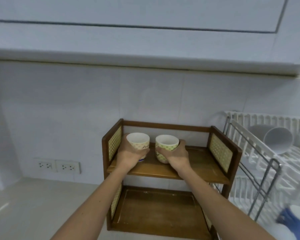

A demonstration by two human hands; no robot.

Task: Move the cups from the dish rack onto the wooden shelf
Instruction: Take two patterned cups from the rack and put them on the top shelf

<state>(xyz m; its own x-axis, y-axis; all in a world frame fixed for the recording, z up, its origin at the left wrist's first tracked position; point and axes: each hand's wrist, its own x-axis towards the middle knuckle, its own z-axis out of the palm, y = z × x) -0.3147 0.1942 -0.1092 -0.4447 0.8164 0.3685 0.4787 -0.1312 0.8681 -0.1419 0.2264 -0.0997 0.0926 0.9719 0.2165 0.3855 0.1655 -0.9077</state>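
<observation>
Two cream cups with a dotted pattern stand upright over the top board of the wooden shelf (197,167). My left hand (130,155) is wrapped round the left cup (138,142), close to the shelf's left side panel. My right hand (176,155) grips the right cup (166,144) beside it. Both cups sit at or just above the board; contact is hard to tell. In the white dish rack (260,149) to the right, a white cup (278,140) lies on its side on the upper tier.
The shelf's lower board (156,210) holds nothing. A blue item and white dishes (291,217) lie in the rack's lower tier. Two wall sockets (57,166) sit left of the shelf, above the pale counter (33,205). A white cabinet (145,32) hangs overhead.
</observation>
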